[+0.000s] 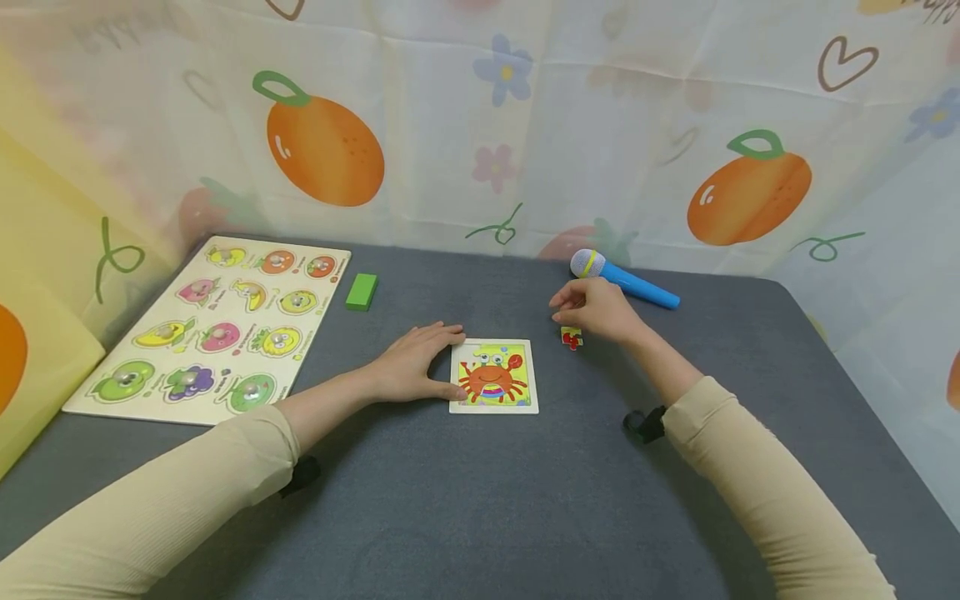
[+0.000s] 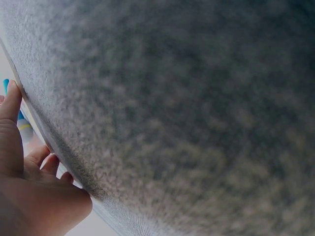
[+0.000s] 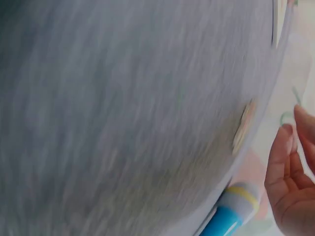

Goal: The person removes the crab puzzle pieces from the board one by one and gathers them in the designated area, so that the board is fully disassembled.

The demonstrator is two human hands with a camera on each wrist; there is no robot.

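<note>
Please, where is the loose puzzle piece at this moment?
In the head view, the loose puzzle piece lies on the table, right of the crab puzzle, near the right hand.

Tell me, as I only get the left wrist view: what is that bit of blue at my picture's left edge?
Observer: A toy microphone, lying near the back of the table.
Visitor: Oh! And what is the left hand touching? I just see a thin edge.
Observer: A small square puzzle with a red crab on it.
Visitor: How about the right hand?
Observer: In the head view, it hangs just beside a small bit of red-and-yellow puzzle lying on the table.
</note>
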